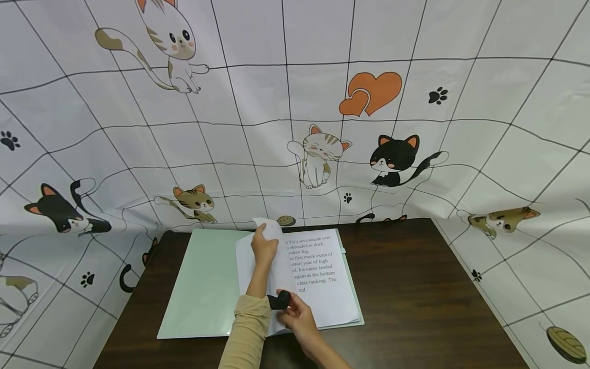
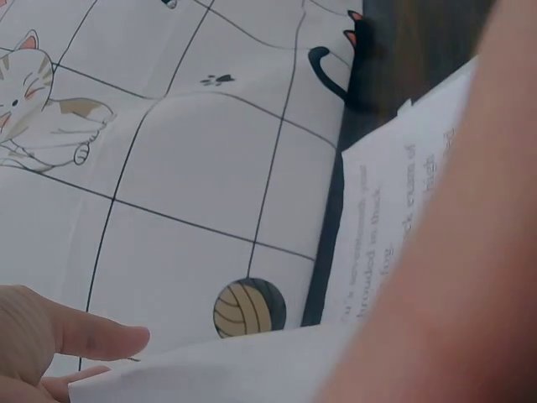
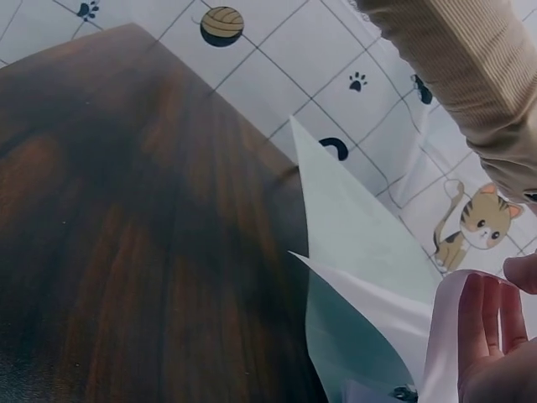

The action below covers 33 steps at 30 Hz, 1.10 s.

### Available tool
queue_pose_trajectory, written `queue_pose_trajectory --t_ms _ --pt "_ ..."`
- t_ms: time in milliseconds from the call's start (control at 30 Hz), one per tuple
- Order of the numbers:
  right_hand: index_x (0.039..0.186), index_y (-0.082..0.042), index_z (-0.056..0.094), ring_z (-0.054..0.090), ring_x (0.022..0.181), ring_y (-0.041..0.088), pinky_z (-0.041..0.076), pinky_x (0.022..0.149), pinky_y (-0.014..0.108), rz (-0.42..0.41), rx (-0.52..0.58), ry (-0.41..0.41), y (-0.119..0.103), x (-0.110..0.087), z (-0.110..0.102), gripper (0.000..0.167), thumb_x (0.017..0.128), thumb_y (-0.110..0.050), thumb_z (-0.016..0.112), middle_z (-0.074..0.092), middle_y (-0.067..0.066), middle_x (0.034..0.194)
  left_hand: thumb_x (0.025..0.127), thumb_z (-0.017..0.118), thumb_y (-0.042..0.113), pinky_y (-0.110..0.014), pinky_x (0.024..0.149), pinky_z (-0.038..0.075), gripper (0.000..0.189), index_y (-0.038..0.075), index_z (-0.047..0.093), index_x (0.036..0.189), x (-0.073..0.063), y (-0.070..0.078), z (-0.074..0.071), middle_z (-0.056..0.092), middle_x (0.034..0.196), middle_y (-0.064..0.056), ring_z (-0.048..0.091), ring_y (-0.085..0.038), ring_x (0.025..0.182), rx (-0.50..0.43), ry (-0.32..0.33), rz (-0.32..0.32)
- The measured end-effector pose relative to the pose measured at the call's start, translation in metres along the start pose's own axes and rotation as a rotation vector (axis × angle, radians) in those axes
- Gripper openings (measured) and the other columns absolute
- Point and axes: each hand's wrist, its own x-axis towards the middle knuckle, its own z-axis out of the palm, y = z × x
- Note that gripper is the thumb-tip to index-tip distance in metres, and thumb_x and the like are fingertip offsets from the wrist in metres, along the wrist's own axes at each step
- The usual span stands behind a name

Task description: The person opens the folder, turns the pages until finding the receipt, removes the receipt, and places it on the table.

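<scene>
A light green folder (image 1: 203,282) lies open, with printed sheets (image 1: 322,302) on its right side. My left hand (image 1: 265,248) pinches one lifted sheet (image 1: 278,269) near its top edge. In the left wrist view the thumb (image 2: 105,336) is above the white page (image 2: 243,369), with a finger below. My right hand (image 1: 298,318) is at the lower end of the same sheet. The right wrist view shows the right hand's fingers (image 3: 487,323) against the curled page (image 3: 443,336), the thumb meeting their tips. Part of the right hand is outside that view.
The folder rests on a dark wooden table (image 1: 405,287). A white cloth (image 1: 249,102) printed with cats and grid lines hangs behind and at the sides. A black device (image 1: 278,300) sits at the left wrist, by the beige sleeve (image 1: 249,328).
</scene>
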Motion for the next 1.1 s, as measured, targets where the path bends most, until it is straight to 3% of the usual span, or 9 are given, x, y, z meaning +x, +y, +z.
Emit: queue_pose_trajectory --t_ms 200,300,400,467,667,833,933,1033,1100 --pt "0.140 0.005 0.046 0.059 0.082 -0.003 0.045 0.064 0.014 0.012 -0.010 -0.018 0.004 0.002 0.001 0.058 0.084 0.002 0.062 0.066 -0.003 0.120 0.070 0.043 -0.019 -0.052 0.103 0.045 0.069 -0.005 0.049 0.137 0.004 -0.007 -0.006 0.049 0.141 -0.031 0.050 -0.044 0.127 0.048 0.039 0.048" --pt "0.139 0.006 0.046 0.059 0.082 -0.002 0.046 0.066 0.013 0.013 -0.021 -0.024 0.004 0.003 0.002 0.057 0.085 0.002 0.063 0.065 -0.006 0.113 0.068 0.042 -0.018 -0.041 0.080 0.051 0.068 -0.003 0.055 0.133 0.006 -0.014 -0.010 0.054 0.137 -0.030 0.060 -0.035 0.095 0.060 0.062 0.084" --pt "0.136 0.009 0.047 0.060 0.083 -0.001 0.047 0.071 0.013 0.014 -0.030 -0.027 0.006 0.004 0.003 0.054 0.084 0.003 0.063 0.063 -0.008 0.104 0.064 0.040 -0.017 -0.028 0.054 0.041 0.066 -0.003 0.060 0.126 0.009 -0.023 -0.013 0.059 0.128 -0.033 0.048 -0.022 0.060 0.052 0.093 0.147" --pt "0.134 0.011 0.047 0.060 0.084 0.000 0.048 0.074 0.014 0.022 -0.039 -0.032 0.007 0.004 0.003 0.053 0.084 0.003 0.063 0.062 -0.007 0.102 0.061 0.040 -0.016 -0.025 0.049 0.034 0.064 -0.005 0.062 0.120 0.011 -0.029 -0.016 0.062 0.122 -0.033 0.044 -0.020 0.056 0.059 0.106 0.179" --pt "0.137 0.007 0.047 0.061 0.091 0.004 0.050 0.075 0.017 0.068 -0.060 -0.042 0.010 0.002 0.003 0.055 0.085 0.000 0.064 0.063 -0.001 0.108 0.065 0.041 -0.017 -0.030 0.058 0.038 0.060 -0.007 0.062 0.120 0.015 -0.040 -0.022 0.063 0.126 -0.028 0.056 -0.038 0.083 0.121 0.083 0.147" --pt "0.142 0.006 0.042 0.062 0.092 0.005 0.054 0.075 0.023 0.095 -0.027 -0.072 0.011 0.001 -0.002 0.058 0.089 -0.006 0.065 0.065 0.004 0.112 0.067 0.045 -0.017 -0.034 0.062 0.044 0.057 -0.006 0.063 0.120 0.018 -0.049 -0.027 0.063 0.127 -0.026 0.059 -0.042 0.097 0.193 0.087 0.108" --pt "0.142 0.007 0.040 0.064 0.091 0.006 0.056 0.077 0.026 0.096 -0.008 -0.074 0.012 0.001 -0.006 0.059 0.091 -0.007 0.064 0.065 0.010 0.115 0.067 0.045 -0.017 -0.046 0.080 0.051 0.054 -0.007 0.064 0.117 0.019 -0.056 -0.031 0.064 0.124 -0.027 0.059 -0.042 0.114 0.219 0.097 0.100" --pt "0.142 0.007 0.040 0.065 0.093 0.009 0.057 0.079 0.028 0.092 -0.014 -0.059 0.013 0.002 -0.012 0.058 0.091 -0.007 0.064 0.063 0.018 0.120 0.067 0.045 -0.016 -0.051 0.087 0.049 0.052 -0.008 0.065 0.114 0.021 -0.064 -0.034 0.065 0.122 -0.028 0.059 -0.043 0.116 0.255 0.108 0.098" --pt "0.142 0.006 0.040 0.065 0.094 0.010 0.057 0.079 0.029 0.091 -0.021 -0.042 0.012 0.003 -0.016 0.058 0.090 -0.007 0.065 0.062 0.021 0.121 0.068 0.045 -0.016 -0.051 0.080 0.050 0.051 -0.008 0.065 0.115 0.021 -0.068 -0.037 0.064 0.122 -0.029 0.060 -0.044 0.110 0.283 0.104 0.089"
